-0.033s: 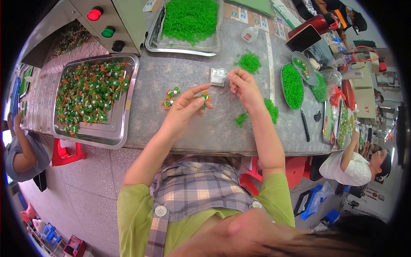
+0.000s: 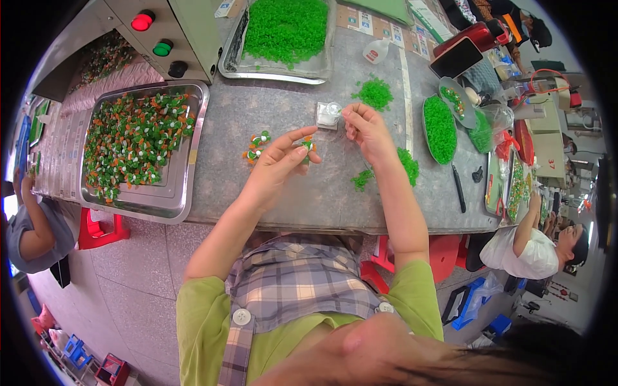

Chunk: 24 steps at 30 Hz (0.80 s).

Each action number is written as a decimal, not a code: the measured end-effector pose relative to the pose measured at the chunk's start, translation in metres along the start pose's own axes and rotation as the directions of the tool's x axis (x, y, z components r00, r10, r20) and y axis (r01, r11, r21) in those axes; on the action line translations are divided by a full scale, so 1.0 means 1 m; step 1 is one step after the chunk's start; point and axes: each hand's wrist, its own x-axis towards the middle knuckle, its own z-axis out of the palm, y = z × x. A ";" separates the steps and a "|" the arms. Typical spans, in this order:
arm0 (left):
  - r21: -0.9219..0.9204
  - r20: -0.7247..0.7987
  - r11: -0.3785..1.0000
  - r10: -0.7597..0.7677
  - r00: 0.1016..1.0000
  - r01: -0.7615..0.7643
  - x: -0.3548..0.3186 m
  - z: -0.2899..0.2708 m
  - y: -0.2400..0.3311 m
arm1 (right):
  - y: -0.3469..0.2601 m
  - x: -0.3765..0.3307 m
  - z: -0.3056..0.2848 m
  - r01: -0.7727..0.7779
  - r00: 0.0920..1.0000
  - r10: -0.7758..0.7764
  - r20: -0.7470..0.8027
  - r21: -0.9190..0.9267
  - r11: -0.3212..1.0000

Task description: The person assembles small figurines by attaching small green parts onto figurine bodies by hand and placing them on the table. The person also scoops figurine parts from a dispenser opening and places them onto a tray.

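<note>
Left grip: we see thumb and fingers closed on a small piece, green, orange and white, which sits at the fingertips.
Right grip: we see thumb and forefinger together; whether something fine lies between them, we cannot tell.
Clear disc: round, glossy and see-through, just left of the right grip's fingertips, on a flat, square white packet.
Loose pieces: a little cluster in the same three colours, just left of the left grip, on our table with its mottled grey top.
Green beads: a grainy heap just beyond the right grip; we see more scattered beside that wrist.
Oval dish: smooth-rimmed, right of the right grip, filled with similar beads.
Metal tray: shiny, round-cornered, well left of the left grip, heaped with mixed pieces.
Second tray: metal, beyond both grips, spread with bright green grains.
Black pen: slim and straight, right of the right grip.
</note>
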 end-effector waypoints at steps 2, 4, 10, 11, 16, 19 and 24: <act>-0.043 0.031 0.999 -0.003 1.000 0.005 0.000 -0.001 0.000 | 0.000 0.000 0.000 0.008 1.000 -0.008 0.003 0.005 1.000; -0.044 0.033 0.999 -0.018 0.999 0.019 -0.001 -0.002 0.000 | 0.000 0.000 -0.001 0.005 1.000 -0.005 -0.010 0.021 1.000; -0.041 0.050 0.999 0.024 0.998 -0.021 -0.002 0.004 -0.001 | 0.002 -0.002 -0.003 0.037 0.999 -0.038 0.005 0.045 0.998; -0.040 0.058 0.999 0.027 0.998 -0.024 -0.002 0.004 -0.002 | 0.002 -0.003 -0.003 0.068 0.997 -0.069 0.019 0.045 0.997; 0.097 0.077 0.992 0.070 0.995 -0.077 -0.005 0.005 -0.003 | -0.010 -0.052 0.024 0.168 0.972 -0.161 0.170 -0.029 0.985; 0.138 0.076 0.987 0.068 0.995 -0.078 -0.008 0.009 -0.003 | -0.003 -0.062 0.025 0.090 0.964 -0.091 0.248 0.017 0.996; 0.112 0.084 0.993 0.038 0.996 -0.048 -0.008 0.014 -0.001 | 0.003 -0.067 0.027 -0.051 0.957 0.013 0.289 0.122 0.991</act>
